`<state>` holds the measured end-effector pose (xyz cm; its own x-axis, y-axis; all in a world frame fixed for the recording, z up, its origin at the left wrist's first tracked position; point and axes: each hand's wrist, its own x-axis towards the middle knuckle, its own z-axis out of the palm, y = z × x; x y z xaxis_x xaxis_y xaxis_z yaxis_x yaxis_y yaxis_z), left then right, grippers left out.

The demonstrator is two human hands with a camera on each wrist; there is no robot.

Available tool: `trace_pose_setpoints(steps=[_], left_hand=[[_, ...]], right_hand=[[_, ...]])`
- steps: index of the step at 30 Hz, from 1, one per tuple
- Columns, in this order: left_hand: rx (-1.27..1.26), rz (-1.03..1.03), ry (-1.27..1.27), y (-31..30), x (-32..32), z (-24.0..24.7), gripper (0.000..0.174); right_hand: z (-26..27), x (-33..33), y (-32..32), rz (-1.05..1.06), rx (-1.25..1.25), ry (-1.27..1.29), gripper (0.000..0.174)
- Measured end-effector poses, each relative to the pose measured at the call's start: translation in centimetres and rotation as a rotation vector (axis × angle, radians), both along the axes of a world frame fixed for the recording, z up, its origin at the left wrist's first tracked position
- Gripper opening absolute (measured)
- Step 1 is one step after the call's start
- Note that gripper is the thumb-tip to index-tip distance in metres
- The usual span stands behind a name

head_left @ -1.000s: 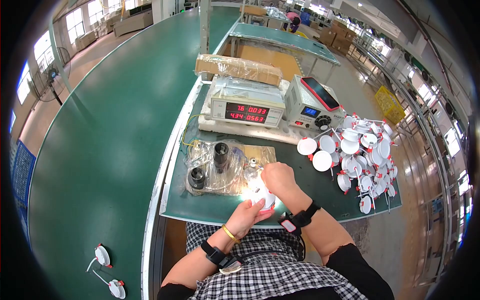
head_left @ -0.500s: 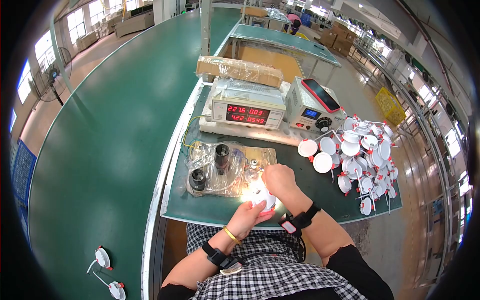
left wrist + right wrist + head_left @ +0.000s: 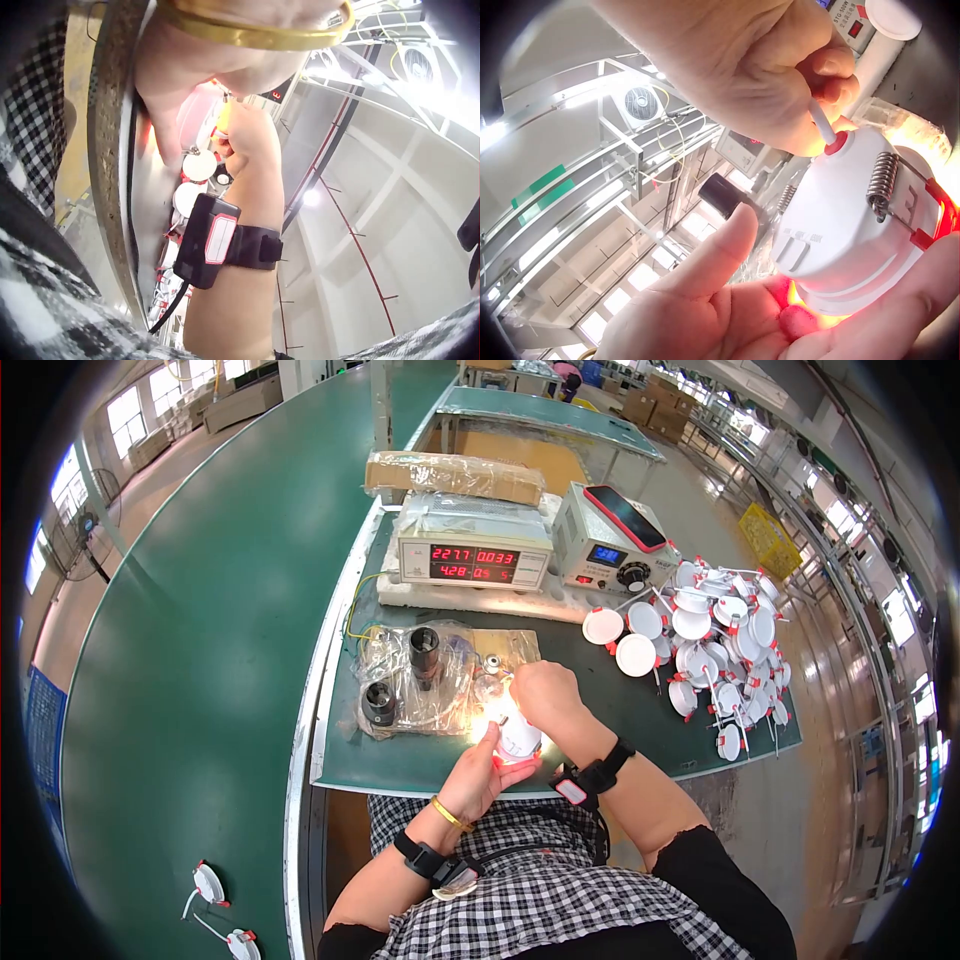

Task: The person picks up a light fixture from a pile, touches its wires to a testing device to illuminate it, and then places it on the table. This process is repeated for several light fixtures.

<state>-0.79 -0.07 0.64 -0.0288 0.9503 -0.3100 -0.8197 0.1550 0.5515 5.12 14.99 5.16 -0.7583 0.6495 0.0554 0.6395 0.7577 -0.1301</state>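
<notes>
A lit white downlight (image 3: 519, 741) with its face down rests in my left hand (image 3: 474, 778). The fingers lie under its glowing rim, and the thumb stands up at its side. Seen in the right wrist view, the downlight (image 3: 840, 217) has coiled springs with red clip ends, and a small slide switch on its back. My right hand (image 3: 549, 697) is curled around its white cable (image 3: 823, 122), just past the red grommet; the cable's far end is hidden in the fist. Left of the hands, a plastic-wrapped board (image 3: 450, 710) carries two black cylinders (image 3: 424, 650).
A meter (image 3: 470, 563) with red digits stands behind on white foam, beside a grey power unit (image 3: 605, 565) bearing a phone (image 3: 627, 518). Many white downlights (image 3: 690, 624) are heaped at right. Two more downlights (image 3: 209, 883) lie on the long green bench (image 3: 190, 690) at left.
My left thumb has moved from across the downlight's back to its edge, and the lamp's marked back now shows more. The meter's digits have changed. The head view has shifted slightly.
</notes>
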Motion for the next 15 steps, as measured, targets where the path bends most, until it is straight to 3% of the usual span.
trace_pose_setpoints(steps=[11, 13, 15], left_hand=[[-0.025, -0.031, -0.005, 0.1, -0.1, -0.6, 0.051], [-0.012, 0.039, 0.056, -0.6, 0.2, -0.7, 0.048], [-0.044, 0.080, 0.083, -2.7, 0.3, 1.5, 0.046]], right_hand=[[-0.7, -0.1, 0.2, -0.014, -0.038, -0.012, 0.019], [-0.7, 0.4, 0.0, 0.013, -0.074, 0.006, 0.023], [-0.4, 2.2, -0.3, 0.097, -0.304, 0.372, 0.032]])
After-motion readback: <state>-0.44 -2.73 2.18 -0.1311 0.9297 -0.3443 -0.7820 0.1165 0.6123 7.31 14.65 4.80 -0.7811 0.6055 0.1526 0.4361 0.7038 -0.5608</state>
